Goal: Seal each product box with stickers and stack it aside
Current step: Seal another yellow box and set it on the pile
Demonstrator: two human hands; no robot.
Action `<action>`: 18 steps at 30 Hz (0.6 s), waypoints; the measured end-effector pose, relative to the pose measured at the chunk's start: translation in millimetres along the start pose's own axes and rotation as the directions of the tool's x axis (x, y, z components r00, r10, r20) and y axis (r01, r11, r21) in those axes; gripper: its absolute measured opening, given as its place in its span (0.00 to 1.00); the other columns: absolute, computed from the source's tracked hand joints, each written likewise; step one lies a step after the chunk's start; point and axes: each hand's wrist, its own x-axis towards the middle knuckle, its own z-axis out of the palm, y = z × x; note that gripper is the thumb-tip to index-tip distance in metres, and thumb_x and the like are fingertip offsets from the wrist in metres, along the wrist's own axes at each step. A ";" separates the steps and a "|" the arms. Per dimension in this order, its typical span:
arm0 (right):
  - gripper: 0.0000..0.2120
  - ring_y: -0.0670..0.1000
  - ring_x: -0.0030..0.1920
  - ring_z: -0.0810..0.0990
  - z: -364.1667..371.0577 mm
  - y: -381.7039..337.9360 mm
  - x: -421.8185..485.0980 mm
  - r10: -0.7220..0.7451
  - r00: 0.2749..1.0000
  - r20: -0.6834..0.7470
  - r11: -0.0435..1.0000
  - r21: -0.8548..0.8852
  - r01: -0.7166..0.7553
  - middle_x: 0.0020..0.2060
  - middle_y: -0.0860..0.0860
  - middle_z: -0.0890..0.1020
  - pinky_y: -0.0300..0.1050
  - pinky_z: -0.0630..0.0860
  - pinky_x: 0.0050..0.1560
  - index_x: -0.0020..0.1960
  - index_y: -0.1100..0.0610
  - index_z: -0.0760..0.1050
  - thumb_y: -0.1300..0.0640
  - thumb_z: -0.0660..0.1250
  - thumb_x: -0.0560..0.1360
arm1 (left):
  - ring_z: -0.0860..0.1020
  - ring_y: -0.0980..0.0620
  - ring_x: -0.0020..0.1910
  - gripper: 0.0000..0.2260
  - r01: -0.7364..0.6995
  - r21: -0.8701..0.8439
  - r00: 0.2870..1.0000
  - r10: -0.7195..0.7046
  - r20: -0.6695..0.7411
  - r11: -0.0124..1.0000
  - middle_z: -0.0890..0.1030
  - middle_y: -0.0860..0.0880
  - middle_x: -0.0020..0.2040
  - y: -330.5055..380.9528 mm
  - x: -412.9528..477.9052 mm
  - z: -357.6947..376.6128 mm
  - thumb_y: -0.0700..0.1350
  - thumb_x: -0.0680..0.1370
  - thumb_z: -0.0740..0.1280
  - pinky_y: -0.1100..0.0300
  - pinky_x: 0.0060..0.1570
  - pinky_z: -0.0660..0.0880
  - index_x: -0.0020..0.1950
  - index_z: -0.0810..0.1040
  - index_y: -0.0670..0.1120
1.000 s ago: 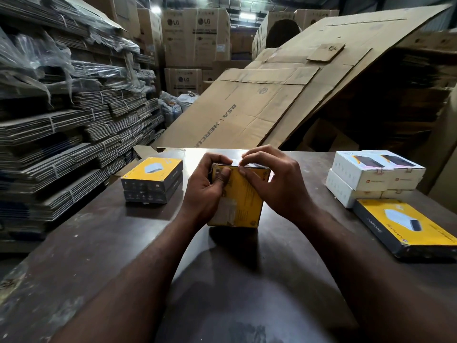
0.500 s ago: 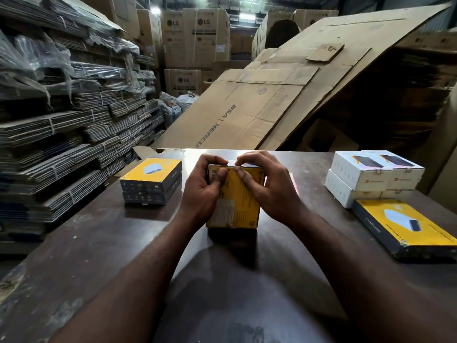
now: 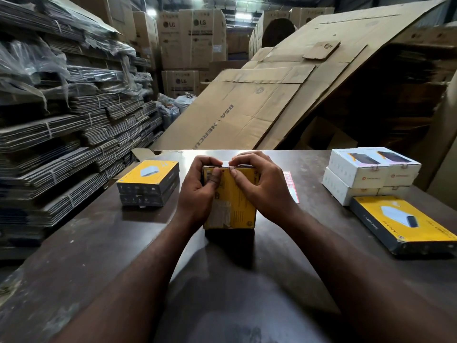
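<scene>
Grips the yellow box (image 3: 235, 201) with the left hand (image 3: 197, 191), thumb pressed on its front. Pinches its top edge with the right hand (image 3: 262, 186). Holds it standing up in the middle of the worktop (image 3: 99, 243). Just right of it, a red and white sticker strip (image 3: 291, 186). To the left, two yellow boxes (image 3: 148, 181) in a stack. Far right, piled white boxes (image 3: 366, 174), a flat yellow box (image 3: 400, 219) just in front.

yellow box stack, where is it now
Head view: the two-box stack sits on the table, left of the left hand and the held box.
</scene>
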 end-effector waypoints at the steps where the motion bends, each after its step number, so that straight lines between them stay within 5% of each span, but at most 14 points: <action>1: 0.08 0.45 0.57 0.79 -1.0 1.1 -0.2 -0.004 1.000 0.008 1.000 0.003 0.004 0.53 0.47 0.81 0.43 0.78 0.58 0.55 0.54 0.83 0.56 0.73 0.76 | 0.78 0.54 0.46 0.03 0.000 0.005 1.000 0.000 -0.011 1.000 0.80 0.58 0.46 0.6 -0.3 0.5 0.53 0.78 0.65 0.46 0.48 0.78 0.48 0.76 0.63; 7: 0.16 0.47 0.59 0.79 1.4 4.0 -5.7 -0.030 0.999 0.027 0.999 0.013 0.030 0.57 0.50 0.81 0.38 0.77 0.60 0.61 0.58 0.80 0.58 0.70 0.73 | 0.78 0.56 0.40 0.09 0.030 -0.001 0.987 -0.030 -0.155 1.000 0.79 0.54 0.43 4.6 -2.6 6.5 0.57 0.74 0.70 0.49 0.45 0.78 0.47 0.75 0.55; 12: 0.17 0.47 0.59 0.80 3.6 5.8 -5.8 0.117 0.993 0.022 0.982 0.144 -0.119 0.57 0.50 0.81 0.42 0.78 0.58 0.61 0.56 0.79 0.53 0.66 0.75 | 0.78 0.58 0.40 0.12 0.017 0.094 0.982 0.001 -0.189 0.995 0.79 0.55 0.44 4.4 -4.6 9.0 0.56 0.72 0.75 0.51 0.45 0.79 0.48 0.73 0.56; 18: 0.16 0.48 0.55 0.82 6.9 6.5 -6.8 0.247 0.966 0.083 0.922 0.287 -0.260 0.56 0.50 0.81 0.45 0.82 0.51 0.62 0.53 0.77 0.49 0.70 0.77 | 0.79 0.61 0.45 0.11 0.054 0.114 0.997 -0.048 -0.058 0.992 0.79 0.52 0.52 6.3 0.1 0.0 0.50 0.78 0.73 0.54 0.48 0.80 0.54 0.72 0.56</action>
